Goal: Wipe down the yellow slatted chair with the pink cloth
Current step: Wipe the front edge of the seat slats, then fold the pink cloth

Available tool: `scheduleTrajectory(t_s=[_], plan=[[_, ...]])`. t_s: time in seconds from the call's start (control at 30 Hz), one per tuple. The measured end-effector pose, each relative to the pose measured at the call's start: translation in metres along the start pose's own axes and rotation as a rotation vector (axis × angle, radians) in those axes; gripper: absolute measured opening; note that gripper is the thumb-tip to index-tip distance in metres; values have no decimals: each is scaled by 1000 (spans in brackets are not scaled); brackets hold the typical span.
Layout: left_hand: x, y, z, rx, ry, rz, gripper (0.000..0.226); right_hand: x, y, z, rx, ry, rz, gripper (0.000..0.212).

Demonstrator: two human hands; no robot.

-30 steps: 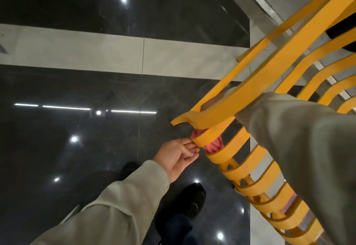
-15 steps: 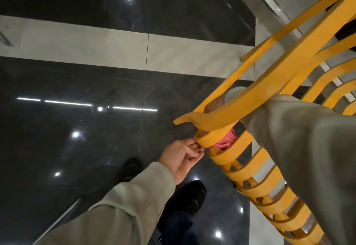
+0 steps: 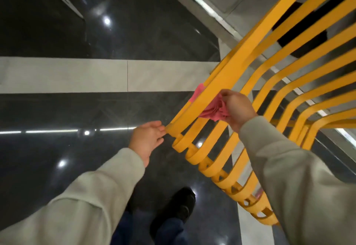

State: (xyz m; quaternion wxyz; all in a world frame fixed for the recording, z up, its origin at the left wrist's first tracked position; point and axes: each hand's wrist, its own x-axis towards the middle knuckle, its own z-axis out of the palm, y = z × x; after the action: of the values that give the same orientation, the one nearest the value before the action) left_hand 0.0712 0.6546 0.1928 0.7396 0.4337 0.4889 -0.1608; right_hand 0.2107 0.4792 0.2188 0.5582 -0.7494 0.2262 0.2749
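Above the dark glossy floor point(image 3: 57, 110), your right hand point(image 3: 238, 108) grips the pink cloth point(image 3: 213, 111) against the yellow slatted chair point(image 3: 227, 77); your left hand point(image 3: 147, 138), loose-fingered, touches its end. Most slats probably remain.

Pink cloth point(image 3: 215, 110) on yellow chair point(image 3: 230, 76)

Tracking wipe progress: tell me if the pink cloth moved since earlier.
Yes. The pink cloth, in the right hand, went from under the rail tip of the yellow chair to farther up that rail, away from the left hand.
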Motion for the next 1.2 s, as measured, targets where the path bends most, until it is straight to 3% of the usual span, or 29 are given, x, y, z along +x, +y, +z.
scheduleTrajectory(t_s=[0.17, 0.33, 0.4, 0.5, 0.6, 0.73, 0.83, 0.97, 1.07, 1.13, 1.2], plan=[[-42, 53, 12, 176, 25, 226, 31, -63, -1, -40, 191, 27, 83, 41], [-123, 83, 38, 402, -78, 476, 22, -144, -14, -76, 501, 4, 121, 36], [-158, 88, 54, 480, -200, 460, 26, -179, -27, -86, 701, -44, 130, 34], [-209, 91, 72, 454, -439, 297, 45, -231, -48, -90, 977, -104, 122, 40], [-249, 95, 84, 379, -560, 239, 47, -275, -67, -88, 1027, -125, 90, 43], [-293, 108, 92, 344, -603, 237, 34, -314, -85, -90, 1013, -138, 35, 34], [-318, 116, 92, 378, -614, 287, 31, -332, -93, -96, 951, -210, 21, 45], [-335, 125, 90, 482, -526, 452, 42, -354, -107, -96, 548, -242, -77, 58], [-344, 133, 92, 573, -500, 579, 41, -365, -111, -97, 202, -100, -215, 85], [-349, 139, 95, 595, -507, 628, 35, -371, -113, -100, 118, -30, -320, 78], [-354, 145, 99, 607, -522, 644, 30, -372, -115, -102, 55, 18, -396, 57]])
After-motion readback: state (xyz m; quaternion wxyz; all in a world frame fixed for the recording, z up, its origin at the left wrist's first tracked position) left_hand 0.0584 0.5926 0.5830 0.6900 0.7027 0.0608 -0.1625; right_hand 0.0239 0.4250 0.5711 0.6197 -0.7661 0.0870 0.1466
